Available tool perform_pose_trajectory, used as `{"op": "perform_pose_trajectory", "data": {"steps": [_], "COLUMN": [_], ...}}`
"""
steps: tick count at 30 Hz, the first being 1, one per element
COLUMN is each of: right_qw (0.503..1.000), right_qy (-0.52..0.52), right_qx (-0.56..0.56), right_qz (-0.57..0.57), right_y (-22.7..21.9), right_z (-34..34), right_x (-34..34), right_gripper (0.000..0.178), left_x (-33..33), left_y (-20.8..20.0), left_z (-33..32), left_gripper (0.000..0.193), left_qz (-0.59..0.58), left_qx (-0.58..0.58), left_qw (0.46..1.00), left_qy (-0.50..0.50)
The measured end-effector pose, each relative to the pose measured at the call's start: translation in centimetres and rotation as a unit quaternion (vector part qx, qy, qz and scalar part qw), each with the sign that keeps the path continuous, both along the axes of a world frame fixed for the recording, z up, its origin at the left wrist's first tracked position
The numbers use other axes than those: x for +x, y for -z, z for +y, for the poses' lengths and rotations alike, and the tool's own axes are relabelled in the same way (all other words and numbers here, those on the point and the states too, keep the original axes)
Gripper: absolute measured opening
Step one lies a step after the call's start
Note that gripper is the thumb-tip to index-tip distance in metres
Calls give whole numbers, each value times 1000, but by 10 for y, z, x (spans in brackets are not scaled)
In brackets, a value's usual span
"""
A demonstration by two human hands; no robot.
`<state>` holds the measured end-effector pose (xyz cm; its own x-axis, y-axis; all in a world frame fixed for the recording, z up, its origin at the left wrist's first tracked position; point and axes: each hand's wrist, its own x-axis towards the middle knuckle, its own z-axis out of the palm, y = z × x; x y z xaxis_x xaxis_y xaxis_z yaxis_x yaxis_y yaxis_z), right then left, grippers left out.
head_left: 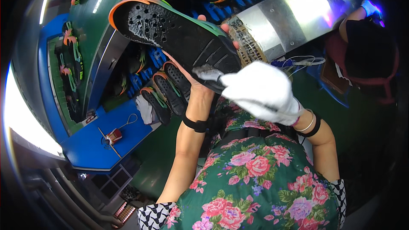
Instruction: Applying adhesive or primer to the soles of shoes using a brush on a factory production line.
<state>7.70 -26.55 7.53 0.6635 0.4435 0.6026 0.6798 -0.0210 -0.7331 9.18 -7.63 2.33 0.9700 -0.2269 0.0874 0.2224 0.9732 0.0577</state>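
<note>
Shoe sole: While the left hand (197, 89) props it from beneath, the black sole (183, 42) is up in front of the person, its orange-rimmed, perforated heel at upper left, streaked with a whitish wet sheen; one side is green.
Left hand: bare, clasping the sole, palm at the near edge and fingertips curling over the far edge; a black band circles the wrist.
Right hand: in a white glove (262, 91), pinching a small brush (208, 73), the pinch partly hidden by the glove itself.
Brush tip: over the forefoot of the sole; whether it touches, I cannot tell.
Other soles: several similar ones (168, 93) stand side by side beyond the left forearm, near a crumpled white cloth (145, 110).
Blue table: at lower left (89, 151), bearing a small red object (113, 136).
Apron: green, flowered (255, 166).
</note>
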Motion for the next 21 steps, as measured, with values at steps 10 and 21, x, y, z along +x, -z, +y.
{"op": "perform_pose_trajectory", "data": {"steps": [10, 21], "right_qw": [998, 996], "right_qy": [-53, -71], "right_qx": [-19, -13], "right_qz": [-12, 60], "right_y": [9, 10], "right_z": [-8, -8], "right_x": [-4, -4], "right_gripper": [27, 24], "left_x": [-3, -21], "left_y": [7, 14], "left_z": [11, 27], "left_gripper": [116, 114], "left_qz": [-17, 32], "left_qx": [69, 75], "left_qw": [994, 996], "left_qy": [-89, 42]}}
